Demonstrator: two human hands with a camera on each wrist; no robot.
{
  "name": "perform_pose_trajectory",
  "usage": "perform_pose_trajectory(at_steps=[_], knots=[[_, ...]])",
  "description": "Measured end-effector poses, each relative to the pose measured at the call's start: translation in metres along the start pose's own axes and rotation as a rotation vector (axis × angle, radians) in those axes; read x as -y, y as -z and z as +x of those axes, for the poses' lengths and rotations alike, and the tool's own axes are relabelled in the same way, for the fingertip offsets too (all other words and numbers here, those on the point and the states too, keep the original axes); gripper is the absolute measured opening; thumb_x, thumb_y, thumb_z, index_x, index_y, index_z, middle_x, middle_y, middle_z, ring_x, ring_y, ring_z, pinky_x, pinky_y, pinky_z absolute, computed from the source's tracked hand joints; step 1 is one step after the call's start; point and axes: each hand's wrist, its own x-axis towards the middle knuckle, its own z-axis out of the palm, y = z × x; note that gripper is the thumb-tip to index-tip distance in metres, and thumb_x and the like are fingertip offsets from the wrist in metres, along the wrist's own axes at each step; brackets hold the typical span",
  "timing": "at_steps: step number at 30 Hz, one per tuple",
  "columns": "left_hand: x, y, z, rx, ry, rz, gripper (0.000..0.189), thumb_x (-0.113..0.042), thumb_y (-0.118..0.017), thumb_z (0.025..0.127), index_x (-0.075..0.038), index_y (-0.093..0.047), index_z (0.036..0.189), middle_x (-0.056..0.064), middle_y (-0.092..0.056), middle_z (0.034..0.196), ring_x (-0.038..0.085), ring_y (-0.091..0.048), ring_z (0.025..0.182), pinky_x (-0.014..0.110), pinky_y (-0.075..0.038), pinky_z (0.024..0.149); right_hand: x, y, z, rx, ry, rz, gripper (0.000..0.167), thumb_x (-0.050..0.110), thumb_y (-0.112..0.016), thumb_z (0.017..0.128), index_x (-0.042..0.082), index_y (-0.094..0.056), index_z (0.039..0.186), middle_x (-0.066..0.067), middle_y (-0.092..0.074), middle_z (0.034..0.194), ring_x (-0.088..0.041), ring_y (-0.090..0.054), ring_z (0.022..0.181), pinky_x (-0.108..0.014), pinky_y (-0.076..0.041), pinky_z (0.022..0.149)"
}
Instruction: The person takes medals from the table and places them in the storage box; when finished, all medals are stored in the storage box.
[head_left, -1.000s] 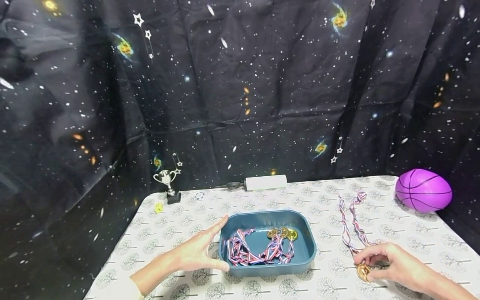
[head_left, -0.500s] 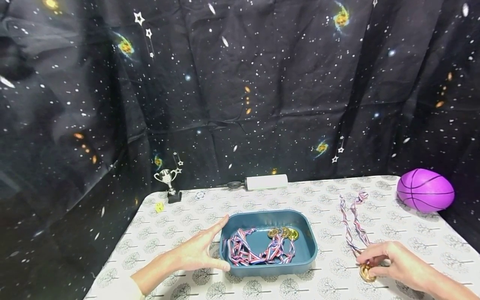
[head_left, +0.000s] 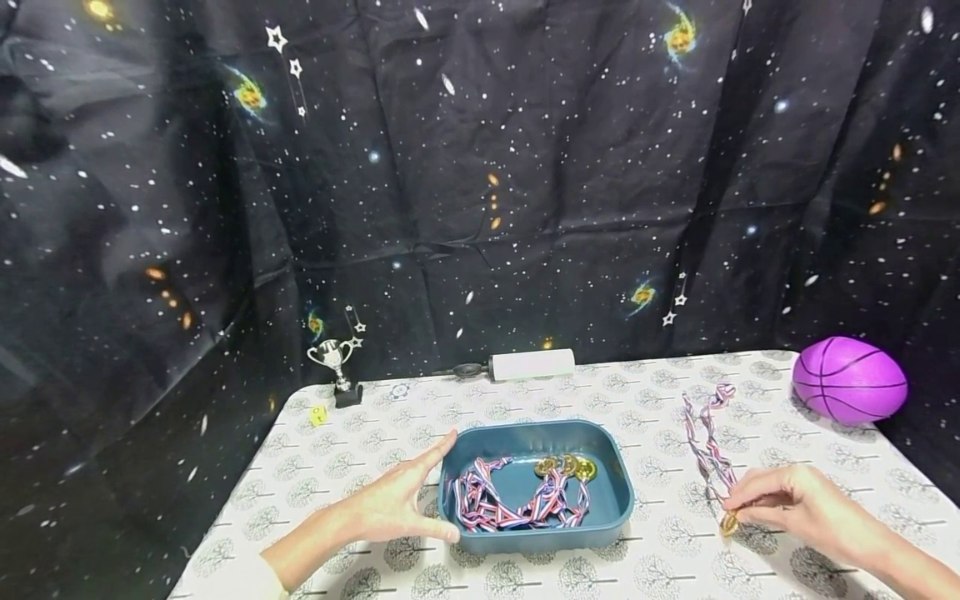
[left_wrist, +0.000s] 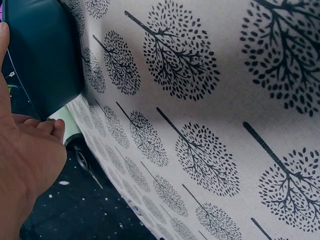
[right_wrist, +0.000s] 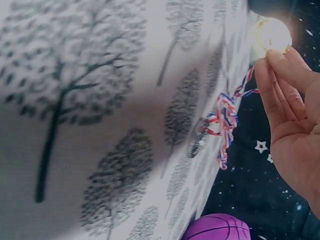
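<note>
A dark teal plastic bin (head_left: 536, 542) stands on the table, with several gold medals (head_left: 586, 469) and their red, white and blue ribbons (head_left: 487, 508) inside. My left hand (head_left: 397, 504) grips its left end, thumb at the near rim and fingers toward the far corner; the bin's wall (left_wrist: 47, 55) fills the corner of the left wrist view. To the right of the bin, my right hand (head_left: 798, 508) pinches a gold medal (right_wrist: 273, 36) between thumb and fingers. Its striped ribbon (head_left: 712, 433) trails away from me, partly bunched (right_wrist: 225, 120). Glare hides the medal's face.
A silver trophy cup (head_left: 333, 367) and yellow cube (head_left: 318, 415) stand at the back left. Behind the bin lies a white cylinder (head_left: 532, 365) with a dark end. A purple ball (head_left: 849, 381) sits at the back right, before a black starry curtain (head_left: 480, 167).
My right hand has shifted slightly up and away from me with the medal, which now shows more edge-on. The ribbon has slackened and bunched. My left hand and the bin stay put.
</note>
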Motion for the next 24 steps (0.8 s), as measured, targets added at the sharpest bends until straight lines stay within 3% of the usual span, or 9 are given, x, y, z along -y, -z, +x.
perform_pose_trajectory(at_steps=[7,14,24], knots=[[-0.001,0.0,-0.001,0.004,0.004,-0.007,0.13,-0.056,-0.091,0.078,-0.008,-0.014,0.171,0.007,-0.011,0.177,0.031,-0.019,0.16,0.058,-0.019,0.127,0.011,0.005,0.014,-0.04,-0.062,-0.007,0.033,-0.017,-0.077,0.085,0.009,-0.081,0.104,-0.002,-0.081,0.1,-0.006,-0.076,0.091,-0.02,-0.062,0.076],[-0.002,0.001,-0.001,0.002,0.002,-0.001,0.129,-0.057,-0.091,0.078,-0.01,-0.014,0.171,0.008,-0.012,0.177,0.031,-0.02,0.16,0.058,-0.02,0.127,0.036,0.012,0.037,-0.06,-0.194,-0.068,0.024,-0.004,-0.078,0.092,0.017,-0.081,0.103,0.004,-0.08,0.097,-0.006,-0.073,0.085,-0.022,-0.061,0.069],[-0.002,0.0,-0.001,-0.003,-0.005,-0.012,0.129,-0.056,-0.091,0.078,-0.014,-0.013,0.172,0.005,-0.012,0.177,0.031,-0.021,0.16,0.059,-0.021,0.127,0.072,0.02,0.08,-0.087,-0.278,0.004,0.014,0.007,-0.076,0.097,0.014,-0.081,0.109,-0.003,-0.08,0.104,-0.018,-0.075,0.092,-0.025,-0.061,0.081]])
